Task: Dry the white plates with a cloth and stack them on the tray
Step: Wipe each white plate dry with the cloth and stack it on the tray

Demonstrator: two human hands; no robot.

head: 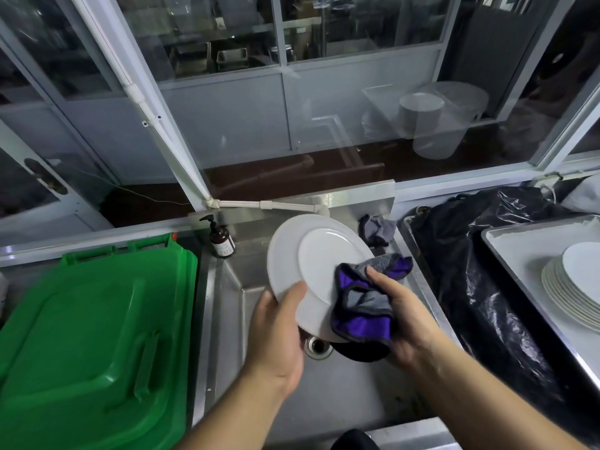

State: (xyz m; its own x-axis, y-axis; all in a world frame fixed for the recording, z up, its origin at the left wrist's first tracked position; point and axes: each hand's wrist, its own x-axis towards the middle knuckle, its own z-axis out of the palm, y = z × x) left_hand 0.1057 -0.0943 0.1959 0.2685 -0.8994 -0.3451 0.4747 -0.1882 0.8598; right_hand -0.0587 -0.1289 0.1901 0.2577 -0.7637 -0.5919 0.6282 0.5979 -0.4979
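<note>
I hold a white plate [311, 264] tilted over the steel sink [341, 394]. My left hand [279, 336] grips its lower left rim, thumb on the face. My right hand [402, 316] holds a grey and purple cloth [363, 306] against the plate's lower right edge, fingers curled round the cloth. At the far right a stack of several white plates [571, 287] lies on a metal tray [513, 251].
A green plastic bin lid [94, 345] fills the left side. A brown pump bottle [221, 240] stands at the sink's back left corner, another grey cloth [378, 228] at its back right. A black plastic bag [480, 274] lies between sink and tray.
</note>
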